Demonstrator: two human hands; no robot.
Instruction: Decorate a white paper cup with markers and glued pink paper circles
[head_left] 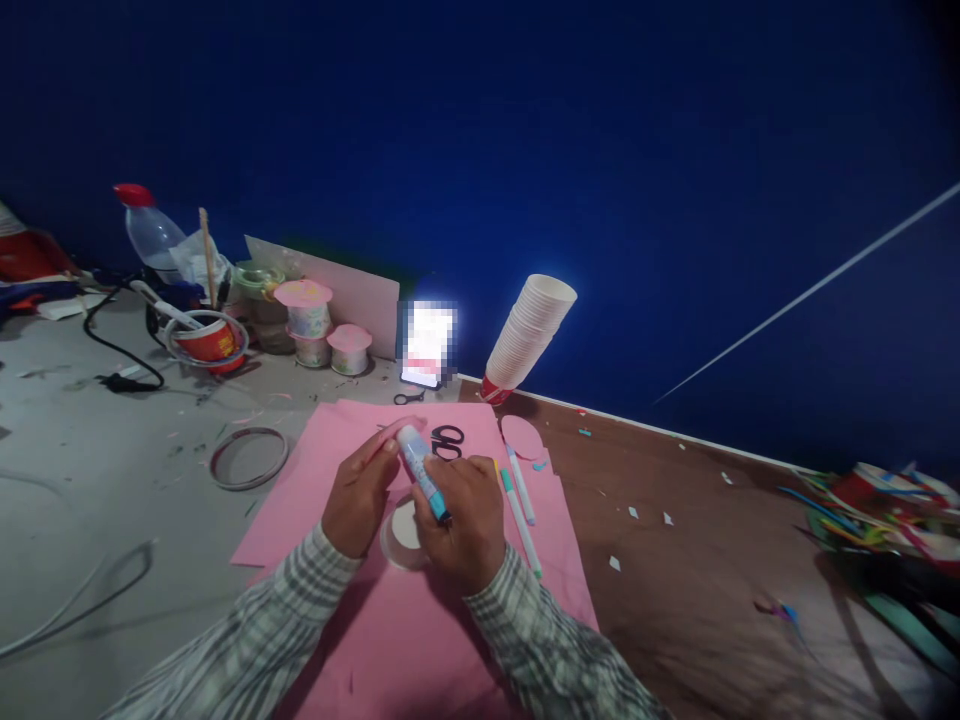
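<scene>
Glue stick [420,468]: held tilted above the middle of the pink sheet [337,480], light cap end up and away, blue end down at the right hand [457,520]. The right hand is closed around the lower part of the stick. The left hand [361,500] pinches the upper end of the stick together with a pink paper strip [395,430] between thumb and fingers.

Directly under both hands, a white paper cup [401,535] sits on the pink sheet, mouth up; its contents cannot be told.

Black scissors [447,441] lie near the far edge of the sheet, just beyond the hands. Two markers [519,500] lie side by side near the sheet's right edge, with a pink paper disc [522,436] at its far right corner.

A stack of nested white cups [529,335] leans tilted against the blue wall beyond the disc. Farther left, along the wall:
- Three pink-lidded cups [319,325], two of them stacked; contents hidden.
- A red bowl [210,342]; contents unclear.
- A clear bottle [150,228] with a red cap, tilted.

A wire ring [248,457] lies on the grey floor just left of the sheet.
</scene>
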